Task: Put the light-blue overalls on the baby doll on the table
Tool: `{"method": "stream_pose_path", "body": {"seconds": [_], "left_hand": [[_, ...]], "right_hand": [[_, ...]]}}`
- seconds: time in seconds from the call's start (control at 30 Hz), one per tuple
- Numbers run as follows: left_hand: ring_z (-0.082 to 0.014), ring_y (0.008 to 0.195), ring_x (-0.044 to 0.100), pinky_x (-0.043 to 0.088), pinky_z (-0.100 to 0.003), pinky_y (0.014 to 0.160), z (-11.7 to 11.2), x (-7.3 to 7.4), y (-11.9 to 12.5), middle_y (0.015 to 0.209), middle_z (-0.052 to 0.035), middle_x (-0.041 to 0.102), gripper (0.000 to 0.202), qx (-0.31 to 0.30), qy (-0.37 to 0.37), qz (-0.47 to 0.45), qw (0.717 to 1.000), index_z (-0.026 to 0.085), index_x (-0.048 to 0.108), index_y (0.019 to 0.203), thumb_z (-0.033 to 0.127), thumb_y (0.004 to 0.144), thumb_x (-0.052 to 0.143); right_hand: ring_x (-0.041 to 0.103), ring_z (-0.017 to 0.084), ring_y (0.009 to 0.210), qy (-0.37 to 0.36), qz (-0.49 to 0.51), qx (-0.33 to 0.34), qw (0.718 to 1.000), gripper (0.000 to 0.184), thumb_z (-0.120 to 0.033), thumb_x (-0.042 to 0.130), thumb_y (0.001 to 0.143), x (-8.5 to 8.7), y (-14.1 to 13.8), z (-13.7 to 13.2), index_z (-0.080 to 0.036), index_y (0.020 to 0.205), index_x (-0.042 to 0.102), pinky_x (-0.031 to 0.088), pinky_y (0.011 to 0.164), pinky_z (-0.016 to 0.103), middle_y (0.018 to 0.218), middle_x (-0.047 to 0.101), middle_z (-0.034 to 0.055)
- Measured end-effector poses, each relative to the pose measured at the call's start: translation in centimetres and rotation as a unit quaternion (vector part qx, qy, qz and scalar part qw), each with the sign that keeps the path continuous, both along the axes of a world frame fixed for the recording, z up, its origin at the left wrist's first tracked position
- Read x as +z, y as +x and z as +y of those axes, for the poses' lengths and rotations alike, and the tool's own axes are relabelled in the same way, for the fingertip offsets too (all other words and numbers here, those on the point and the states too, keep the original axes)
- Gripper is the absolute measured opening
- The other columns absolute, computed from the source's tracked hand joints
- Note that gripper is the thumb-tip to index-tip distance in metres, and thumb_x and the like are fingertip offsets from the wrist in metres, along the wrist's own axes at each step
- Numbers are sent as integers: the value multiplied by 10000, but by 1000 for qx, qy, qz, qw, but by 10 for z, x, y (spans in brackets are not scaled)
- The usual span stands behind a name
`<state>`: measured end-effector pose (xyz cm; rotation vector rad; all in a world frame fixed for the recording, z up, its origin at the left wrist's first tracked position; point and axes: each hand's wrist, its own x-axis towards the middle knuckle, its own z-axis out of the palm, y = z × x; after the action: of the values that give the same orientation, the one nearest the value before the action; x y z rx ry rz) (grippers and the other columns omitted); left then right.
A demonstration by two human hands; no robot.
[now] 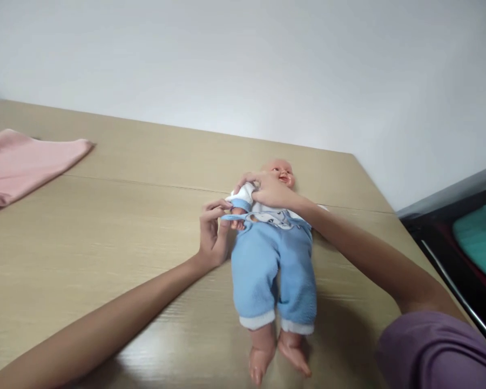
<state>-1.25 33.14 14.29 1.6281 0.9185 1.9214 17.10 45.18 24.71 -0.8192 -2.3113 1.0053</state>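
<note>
A baby doll (259, 351) lies on its back on the table, head away from me and bare feet toward me. It wears light blue overalls (255, 265) with white cuffs and an animal print on the bib, over a white top. My left hand (214, 232) is closed at the doll's arm, pinching a blue strap (235, 217) that stretches toward the bib. My right hand (271, 190) reaches across the doll's chest, its fingers closed around the white sleeve (243, 193) with the blue cuff. The doll's small hand shows just below that cuff.
Pink cloth (28, 162) lies on the wooden table (146, 227) at the far left. A pale wall (227, 70) rises behind the table. Past the right edge is a dark frame with a green item (480, 237). A grey object is cut off at the lower left.
</note>
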Motion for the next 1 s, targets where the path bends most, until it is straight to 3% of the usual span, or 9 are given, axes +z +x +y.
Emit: {"method": "stream_pose_path", "body": {"seconds": [0.13, 0.2, 0.3, 0.4, 0.47, 0.63, 0.73, 0.83, 1.0], "left_hand": [[-243, 1195, 625, 500, -416, 1124, 1, 8, 3, 1210, -56, 641, 250, 10, -68, -67, 995, 310, 587, 1170, 553, 1137, 636], [-219, 1106, 625, 519, -357, 1033, 5, 7, 1, 1141, -32, 640, 299, 9, -128, -103, 986, 303, 591, 1144, 591, 1115, 667], [-178, 844, 588, 512, -297, 783, 18, 2, -4, 955, 14, 618, 390, -32, -221, -146, 964, 297, 568, 1086, 656, 1057, 717], [-156, 689, 511, 428, -282, 622, 34, -2, -9, 832, 37, 598, 450, -85, -294, -154, 940, 280, 589, 1042, 655, 950, 820], [-159, 728, 543, 449, -283, 650, 41, -1, -13, 864, 22, 629, 452, -109, -310, -142, 934, 256, 625, 1016, 635, 913, 849], [-171, 926, 628, 523, -280, 841, 44, 8, -20, 1016, -9, 674, 424, -137, -285, -111, 942, 234, 649, 1019, 606, 948, 840], [-170, 859, 631, 516, -275, 752, 50, 10, -19, 998, -4, 691, 394, -156, -291, -110, 937, 256, 638, 1065, 587, 965, 827], [-159, 772, 632, 499, -267, 674, 64, 7, -15, 932, 12, 702, 399, -189, -333, -139, 913, 256, 635, 1035, 515, 882, 898], [-173, 805, 688, 568, -288, 739, 83, 1, -11, 923, -16, 738, 343, -228, -370, -151, 888, 209, 692, 916, 390, 755, 935]], "right_hand": [[702, 256, 1260, 110, -2, -3, 994, 476, -47, 582, 806, 2, 1, -21, -238, 1153, 845, 516, 1128, 400, 1298, 782, 78], [688, 265, 1296, 114, -5, -23, 993, 349, -162, 621, 960, 3, 8, -31, -231, 1244, 812, 502, 1165, 424, 1347, 774, 95], [723, 249, 1070, 62, -19, -50, 997, 282, -436, 653, 1084, 4, 21, -44, -215, 1190, 793, 548, 981, 389, 1139, 819, 76], [640, 194, 784, 20, -32, -49, 998, 347, -550, 685, 1074, 2, 32, -52, -220, 1006, 772, 471, 737, 332, 833, 735, 5], [583, 177, 718, 26, -26, -72, 997, 366, -547, 661, 1086, -2, 36, -54, -224, 933, 738, 422, 700, 332, 758, 679, -17], [660, 207, 840, 39, 36, -159, 986, 308, -524, 610, 1103, -17, 41, -51, -241, 987, 647, 481, 806, 354, 936, 746, 16], [674, 214, 838, 1, 85, -185, 979, 311, -564, 619, 1090, -26, 43, -46, -263, 1012, 608, 505, 802, 354, 886, 712, 0], [658, 199, 838, -42, 142, -182, 972, 369, -625, 679, 1039, -36, 42, -41, -266, 996, 609, 511, 777, 332, 880, 690, -8], [613, 168, 804, -122, 235, -205, 942, 512, -727, 805, 902, -46, 41, -37, -257, 919, 600, 504, 746, 305, 857, 650, -25]]}}
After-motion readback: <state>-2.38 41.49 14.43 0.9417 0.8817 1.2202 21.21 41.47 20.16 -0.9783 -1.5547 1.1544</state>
